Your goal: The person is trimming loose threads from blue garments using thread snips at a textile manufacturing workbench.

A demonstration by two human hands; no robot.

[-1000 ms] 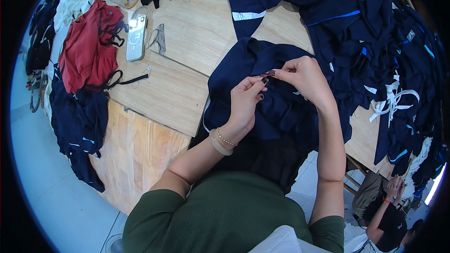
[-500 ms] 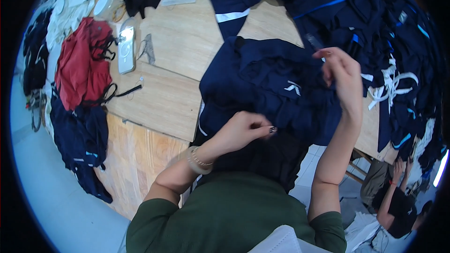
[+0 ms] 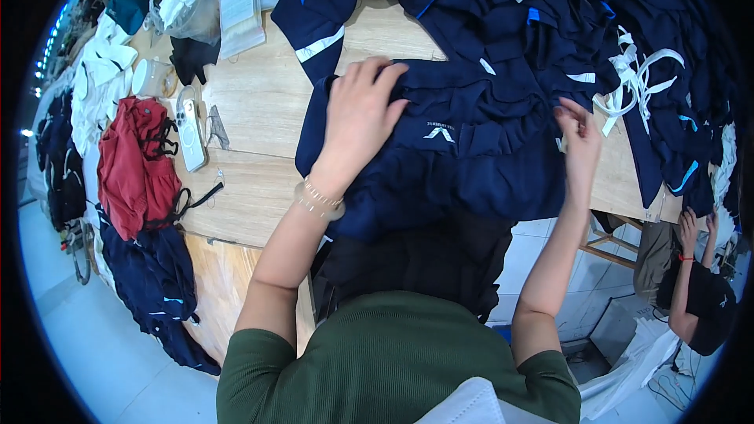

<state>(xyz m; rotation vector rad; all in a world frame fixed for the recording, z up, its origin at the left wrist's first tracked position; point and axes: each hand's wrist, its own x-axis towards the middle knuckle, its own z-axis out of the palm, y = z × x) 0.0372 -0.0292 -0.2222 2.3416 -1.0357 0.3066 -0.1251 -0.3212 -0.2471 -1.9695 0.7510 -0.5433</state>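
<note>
A navy blue garment with a small white logo lies bunched at the table's near edge, right before me. My left hand lies over its left part, thumb apart from the fingers, which reach toward its far edge. It holds nothing that I can see. At the garment's right side my right hand is raised with its fingers curled in. Whatever it holds, if anything, is hidden among the fingers.
More navy garments pile up at the back and right, with white cords on them. To the left are a red garment, a phone and a clear bag. A co-worker's hands show at far right.
My left hand has moved up from the near edge onto the garment and opened. My right hand has dropped lower; a slim dark object at its fingertips no longer shows. The view has shifted.
</note>
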